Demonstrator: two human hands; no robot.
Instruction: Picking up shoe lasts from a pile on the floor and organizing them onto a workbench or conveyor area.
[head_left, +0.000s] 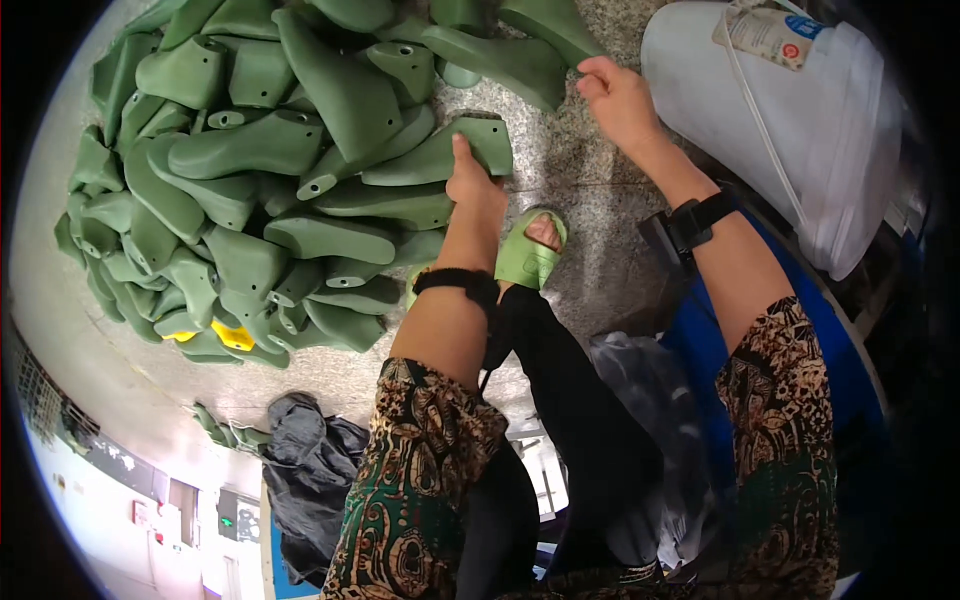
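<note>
A large heap of green shoe lasts (245,200) covers the floor on the left. My left hand (475,190) is closed on the heel end of one green shoe last (425,158) at the heap's right side, its thumb lying along the top. Farther off, my right hand (620,105) has its thumb and forefinger loosely bent with a gap between them. They are close beside the end of another green last (505,65) and the edge of a last (550,25) above it. The other fingers of my right hand are hidden.
A white lidded bucket (760,120) lies tipped at the right, near a blue surface (790,330). Clear plastic (640,390) is beside my leg. My green slipper (530,260) stands by the heap. Yellow pieces (232,335) show at its near edge; a black bag (305,460) is at lower left.
</note>
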